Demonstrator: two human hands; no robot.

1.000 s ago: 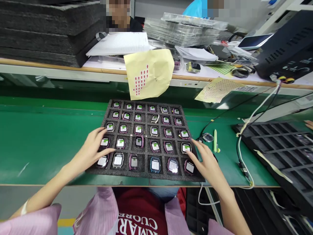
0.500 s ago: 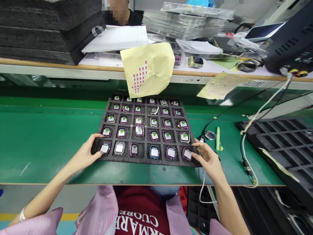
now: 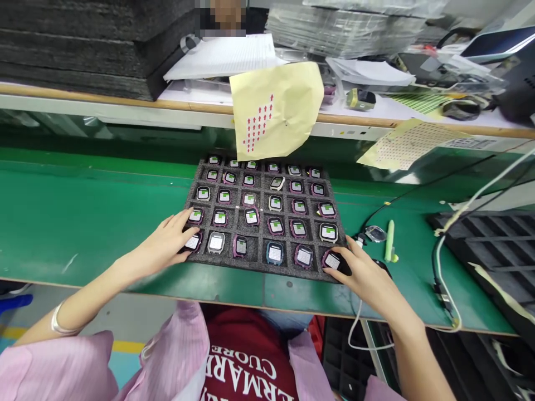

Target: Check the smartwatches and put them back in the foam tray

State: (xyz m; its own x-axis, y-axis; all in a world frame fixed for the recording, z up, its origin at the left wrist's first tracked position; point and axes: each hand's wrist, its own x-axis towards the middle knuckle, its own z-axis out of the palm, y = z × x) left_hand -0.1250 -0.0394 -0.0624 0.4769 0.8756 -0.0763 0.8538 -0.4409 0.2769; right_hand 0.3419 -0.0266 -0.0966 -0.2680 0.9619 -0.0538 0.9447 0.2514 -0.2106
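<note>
A black foam tray [image 3: 259, 265] lies on the green bench, divided into rows of square cells. Smartwatch heads without straps sit in the cells, most in purple cases, with white and green on their lit screens. One blue watch [image 3: 275, 253] and a clear-cased watch [image 3: 216, 242] are in the front row. My left hand [image 3: 165, 240] grips the tray's front left corner, its fingers over the edge beside a purple watch [image 3: 193, 241]. At the front right corner my right hand [image 3: 363, 271] holds the tray, fingertips by another purple watch [image 3: 332, 259].
A yellow sticker sheet [image 3: 278, 111] hangs from the shelf above the tray's far edge. Right of the tray lie a cable [image 3: 438, 262], a light green pen-like tool [image 3: 390, 239] and another black tray [image 3: 493, 239]. Black foam blocks [image 3: 75, 50] are stacked on the shelf.
The camera view has shifted, so the bench and tray appear further right. My left hand has come further over the tray's left edge. My right fingers have shifted slightly at their corner.
</note>
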